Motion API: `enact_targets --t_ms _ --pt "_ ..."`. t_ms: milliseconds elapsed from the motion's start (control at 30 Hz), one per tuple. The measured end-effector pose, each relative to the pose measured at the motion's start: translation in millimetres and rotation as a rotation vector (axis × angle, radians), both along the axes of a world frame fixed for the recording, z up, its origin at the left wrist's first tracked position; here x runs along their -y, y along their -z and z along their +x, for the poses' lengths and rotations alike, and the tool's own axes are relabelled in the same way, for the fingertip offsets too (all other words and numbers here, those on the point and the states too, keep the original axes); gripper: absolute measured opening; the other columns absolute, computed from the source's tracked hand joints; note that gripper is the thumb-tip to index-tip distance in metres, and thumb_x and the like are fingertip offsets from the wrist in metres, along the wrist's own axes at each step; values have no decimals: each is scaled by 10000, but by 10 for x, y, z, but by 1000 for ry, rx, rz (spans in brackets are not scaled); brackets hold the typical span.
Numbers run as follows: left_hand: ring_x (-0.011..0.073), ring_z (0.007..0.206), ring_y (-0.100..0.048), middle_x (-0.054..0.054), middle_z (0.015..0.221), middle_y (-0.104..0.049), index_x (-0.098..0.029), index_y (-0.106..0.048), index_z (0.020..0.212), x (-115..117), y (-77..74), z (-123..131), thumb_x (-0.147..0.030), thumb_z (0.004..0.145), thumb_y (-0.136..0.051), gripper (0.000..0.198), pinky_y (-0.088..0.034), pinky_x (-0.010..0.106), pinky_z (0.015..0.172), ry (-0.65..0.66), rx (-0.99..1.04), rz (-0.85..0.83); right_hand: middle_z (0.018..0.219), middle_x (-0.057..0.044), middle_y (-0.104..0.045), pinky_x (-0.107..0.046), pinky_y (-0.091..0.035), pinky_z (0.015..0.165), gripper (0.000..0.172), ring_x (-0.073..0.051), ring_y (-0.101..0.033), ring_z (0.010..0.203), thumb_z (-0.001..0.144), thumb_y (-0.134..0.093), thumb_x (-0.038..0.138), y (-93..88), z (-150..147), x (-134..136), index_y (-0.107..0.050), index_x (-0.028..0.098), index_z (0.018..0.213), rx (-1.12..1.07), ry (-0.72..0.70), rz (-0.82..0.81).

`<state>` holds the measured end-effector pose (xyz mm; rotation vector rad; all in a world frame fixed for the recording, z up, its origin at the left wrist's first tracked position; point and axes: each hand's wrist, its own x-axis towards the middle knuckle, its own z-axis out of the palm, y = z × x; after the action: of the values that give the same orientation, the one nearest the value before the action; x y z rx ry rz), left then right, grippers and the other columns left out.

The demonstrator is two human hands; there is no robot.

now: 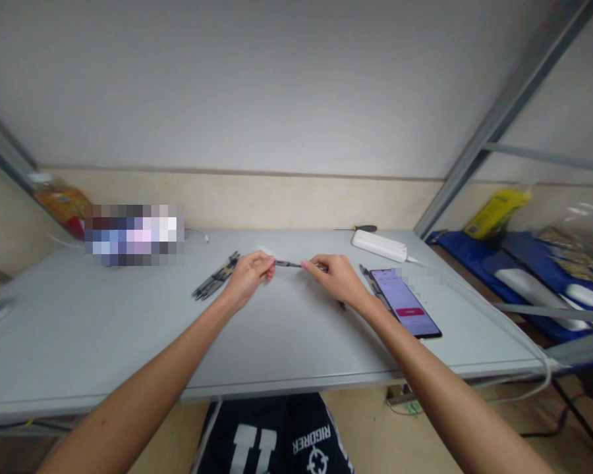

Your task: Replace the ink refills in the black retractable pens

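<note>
Over the middle of the desk, a slim dark pen (287, 264) runs level between my two hands. Its left end is pinched by the closed fingers of my left hand (253, 273). My right hand (333, 273) closes its thumb and fingertips on the thinner right end. Fingers cover both ends, so I cannot tell whether it is one piece or two. To the left of my left hand lies a bunch of dark pens (215, 276). A small dark piece (342, 305) shows under my right hand, mostly hidden.
A lit phone (406, 303) lies right of my right forearm, with a dark pen-like item (370, 280) along its left edge. Behind are a white power bank (379, 245) with a cable and a screwdriver (364, 228). A bottle (62, 201) stands back left. Metal posts (454, 178) frame the desk (277, 342).
</note>
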<state>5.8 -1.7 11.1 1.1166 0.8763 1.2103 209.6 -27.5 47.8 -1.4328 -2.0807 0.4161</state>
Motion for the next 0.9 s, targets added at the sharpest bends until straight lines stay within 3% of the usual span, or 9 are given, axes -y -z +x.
enact_targets --t_ms 100,200,267,433,533,600,767,900 --pt "62 491 -478 -27 528 -544 -134 -552 647 -7 -4 -7 -328 635 -727 261 -365 203 507 -12 11 -17 533 -6 -581 -213 -351 556 446 -110 -507 522 890 -391 411 -8 18 8 -666 131 681 -49 -5 -77" --pt "64 493 -481 -24 530 -544 -132 -555 648 -10 -3 -8 -311 639 -722 245 -369 206 508 -19 12 -22 715 -23 -648 -206 -391 612 237 -111 -550 630 802 -540 338 2 30 1 -659 133 796 -156 -16 -63" --pt "64 494 -483 -22 532 -547 -131 -556 645 -11 -1 -7 -305 636 -724 242 -370 206 507 -15 17 -24 836 -38 -659 -211 -410 650 243 -115 -565 694 747 -605 332 18 38 -13 -643 140 891 -218 12 -34" --pt "67 497 -486 -15 528 -548 -129 -562 637 -16 2 -7 -309 619 -737 252 -368 200 499 -39 24 -13 596 -19 -598 -237 -398 575 369 -125 -533 562 835 -460 437 69 69 -48 -627 152 671 -214 12 -155" --pt "66 498 -486 -13 529 -549 -127 -565 631 -14 -3 -5 -312 606 -744 259 -368 199 499 -41 26 -17 698 -17 -627 -230 -410 589 210 -129 -557 628 749 -590 368 96 76 -50 -625 163 772 -314 -21 -114" --pt "67 496 -486 -15 526 -547 -127 -565 627 -12 -6 -4 -315 601 -746 262 -366 199 498 -38 29 -17 753 -13 -635 -226 -414 580 265 -125 -561 633 702 -644 358 107 73 -45 -614 172 888 -381 -7 -107" --pt "68 489 -483 -17 530 -547 -131 -561 630 -23 7 -14 -317 602 -742 261 -364 205 502 -44 21 -14 582 2 -584 -226 -388 495 264 -106 -503 487 793 -527 404 117 62 -34 -619 162 740 -424 -22 -226" --pt "65 482 -462 -24 535 -536 -142 -535 626 -35 25 -22 -360 649 -704 277 -350 205 497 -45 -48 20 676 -16 -627 -232 -416 530 182 -125 -548 581 737 -609 336 140 69 -47 -644 167 795 -447 -7 -95"
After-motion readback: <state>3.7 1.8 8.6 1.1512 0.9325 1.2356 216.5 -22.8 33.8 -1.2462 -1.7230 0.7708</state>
